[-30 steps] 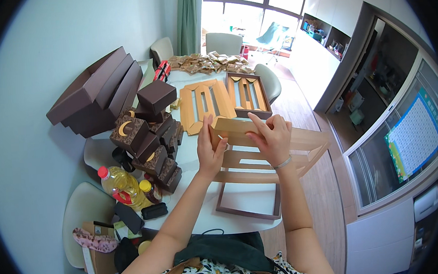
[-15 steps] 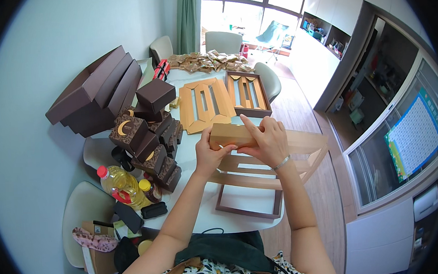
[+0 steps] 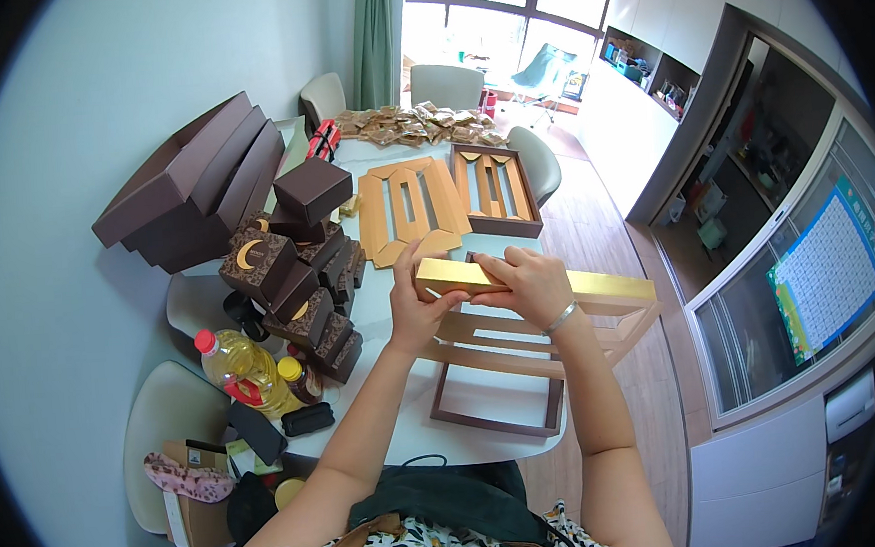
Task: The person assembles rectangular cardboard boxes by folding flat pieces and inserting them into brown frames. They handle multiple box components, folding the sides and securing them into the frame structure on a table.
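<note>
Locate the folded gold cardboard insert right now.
In the head view, the folded gold cardboard insert is right of centre, gripped by the left hand and right hand, with a shallow dark-brown rectangular tray just below it in the picture.

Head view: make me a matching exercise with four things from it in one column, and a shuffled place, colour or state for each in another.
Column one
1. Small jar
2. Gold-topped cardboard insert
3. Large bottle
4. Flat cardboard sheet

Column two
A. Lies left of the far dark-rimmed box
B. Red cap
C. Yellow cap
D. Held by the left hand and right hand

Pairs: 1-C, 2-D, 3-B, 4-A
</note>
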Motion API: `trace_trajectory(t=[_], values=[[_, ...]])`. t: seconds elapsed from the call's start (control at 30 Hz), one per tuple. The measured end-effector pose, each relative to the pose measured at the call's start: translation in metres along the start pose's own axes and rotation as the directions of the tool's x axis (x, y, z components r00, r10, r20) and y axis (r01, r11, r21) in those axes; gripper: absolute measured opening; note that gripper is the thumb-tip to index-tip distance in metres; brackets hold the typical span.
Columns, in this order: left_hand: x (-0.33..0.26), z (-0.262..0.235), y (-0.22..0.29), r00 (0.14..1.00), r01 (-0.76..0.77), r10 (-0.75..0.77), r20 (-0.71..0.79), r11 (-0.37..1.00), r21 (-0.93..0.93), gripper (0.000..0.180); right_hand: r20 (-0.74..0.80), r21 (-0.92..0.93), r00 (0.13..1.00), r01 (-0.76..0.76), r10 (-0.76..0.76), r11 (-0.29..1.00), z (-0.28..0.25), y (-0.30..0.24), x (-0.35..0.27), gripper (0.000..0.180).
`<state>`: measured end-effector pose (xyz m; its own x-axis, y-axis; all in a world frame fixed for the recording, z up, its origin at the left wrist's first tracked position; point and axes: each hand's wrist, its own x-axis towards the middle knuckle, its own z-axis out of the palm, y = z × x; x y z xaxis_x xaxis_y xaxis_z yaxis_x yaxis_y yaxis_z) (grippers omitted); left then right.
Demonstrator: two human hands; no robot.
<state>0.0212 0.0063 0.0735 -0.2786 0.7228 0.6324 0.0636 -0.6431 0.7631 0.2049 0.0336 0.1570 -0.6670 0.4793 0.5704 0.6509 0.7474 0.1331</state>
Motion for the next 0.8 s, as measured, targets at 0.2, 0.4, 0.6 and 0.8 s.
trace_trajectory(t=[0.2, 0.4, 0.6, 0.8], values=[[0.013, -0.010, 0.006, 0.977, -0.212, 0.206, 0.048, 0.940, 0.267, 0.055, 0.031, -0.079, 0.998, -0.047, 0.050, 0.996, -0.002, -0.007, 0.001, 0.053], [0.029, -0.011, 0.048, 0.837, -0.538, 0.430, 0.338, 0.534, 0.652, 0.051, 0.079, -0.050, 0.997, -0.023, 0.027, 0.998, -0.001, -0.003, -0.002, 0.051], [0.044, -0.012, 0.041, 0.796, -0.579, 0.275, 0.539, 0.608, 0.544, 0.048, 0.087, -0.058, 0.996, -0.026, 0.031, 0.998, -0.008, -0.001, -0.007, 0.056], [0.038, -0.015, 0.040, 0.813, -0.555, 0.230, 0.535, 0.585, 0.591, 0.043, -0.016, -0.173, 0.993, -0.118, 0.117, 0.978, -0.023, 0.030, -0.056, 0.070]])
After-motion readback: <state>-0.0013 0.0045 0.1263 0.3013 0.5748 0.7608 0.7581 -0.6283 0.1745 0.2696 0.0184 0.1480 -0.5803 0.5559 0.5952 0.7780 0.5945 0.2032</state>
